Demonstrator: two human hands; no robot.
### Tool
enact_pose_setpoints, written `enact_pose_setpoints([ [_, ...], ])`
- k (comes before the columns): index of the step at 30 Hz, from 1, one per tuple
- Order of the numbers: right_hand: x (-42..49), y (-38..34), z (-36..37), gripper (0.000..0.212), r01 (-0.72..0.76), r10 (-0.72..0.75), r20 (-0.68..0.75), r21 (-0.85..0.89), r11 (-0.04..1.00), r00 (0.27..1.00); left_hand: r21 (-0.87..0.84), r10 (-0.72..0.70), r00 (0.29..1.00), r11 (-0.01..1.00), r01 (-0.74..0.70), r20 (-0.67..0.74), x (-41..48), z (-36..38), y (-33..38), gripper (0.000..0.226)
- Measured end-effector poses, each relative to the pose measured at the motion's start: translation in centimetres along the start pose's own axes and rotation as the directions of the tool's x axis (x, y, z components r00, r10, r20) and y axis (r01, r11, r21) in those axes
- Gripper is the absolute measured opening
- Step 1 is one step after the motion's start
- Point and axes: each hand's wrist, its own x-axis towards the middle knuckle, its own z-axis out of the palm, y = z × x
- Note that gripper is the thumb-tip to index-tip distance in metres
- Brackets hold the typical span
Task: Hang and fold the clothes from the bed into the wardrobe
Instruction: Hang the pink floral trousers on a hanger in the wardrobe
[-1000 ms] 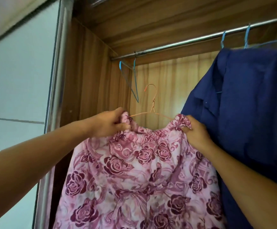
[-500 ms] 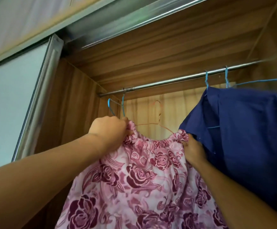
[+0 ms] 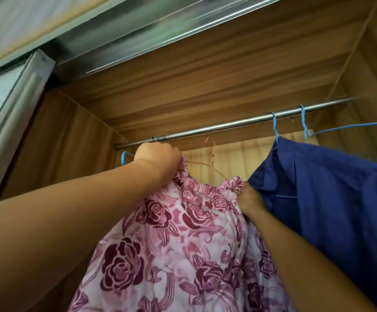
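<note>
A pink garment with dark red roses (image 3: 183, 239) hangs on a thin orange wire hanger (image 3: 212, 158), raised inside the wardrobe. My left hand (image 3: 160, 161) grips the garment's gathered top at its left end. At the right end my right hand (image 3: 249, 199) pinches the same gathered edge. The hanger's hook sits just below the metal rail (image 3: 228, 126), apart from it.
A dark blue shirt (image 3: 331, 199) hangs on a blue wire hanger (image 3: 275, 129) right of the garment, touching my right hand. A second blue hanger (image 3: 304, 124) hangs further right, another blue one (image 3: 123, 157) behind my left hand. The sliding door frame (image 3: 14, 113) stands left.
Both hands have lifted the pink garment and its hanger upward toward the rail. The view has tilted up, showing the wardrobe's top.
</note>
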Motion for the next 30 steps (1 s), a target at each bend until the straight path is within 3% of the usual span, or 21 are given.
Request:
enact_pose_setpoints([
  [7,4.4,0.0,0.6,0.028,-0.027,0.024,-0.041,-0.057,0.998,0.999,0.009,0.020,0.998,1.000,-0.019,-0.061,3.5,-1.9,1.3,0.026],
  [19,7.1,-3.3,0.6,0.030,-0.002,-0.004,0.028,0.209,0.978,1.000,0.054,-0.053,0.992,0.997,0.060,-0.114,2.9,-3.1,0.0,0.029],
  [22,4.6,-2.8,1.7,0.030,0.004,-0.014,0.057,0.185,0.983,0.998,-0.037,-0.058,0.995,0.998,0.055,-0.076,0.8,-2.0,0.3,0.028],
  [26,2.3,-2.5,2.5,0.034,-0.028,0.030,-0.005,0.251,0.968,1.000,-0.171,-0.087,0.990,0.983,0.068,-0.110,-1.3,-1.3,-0.3,0.025],
  [28,1.9,-2.1,2.6,0.035,-0.030,0.027,0.013,0.313,0.949,1.000,-0.310,-0.140,0.983,0.946,0.096,-0.123,-1.8,-1.0,-0.8,0.033],
  [30,3.8,0.8,4.7,0.049,-0.043,0.021,0.063,0.361,0.932,0.998,-0.523,-0.192,0.973,0.847,0.099,-0.127,-3.0,-0.5,-1.2,0.041],
])
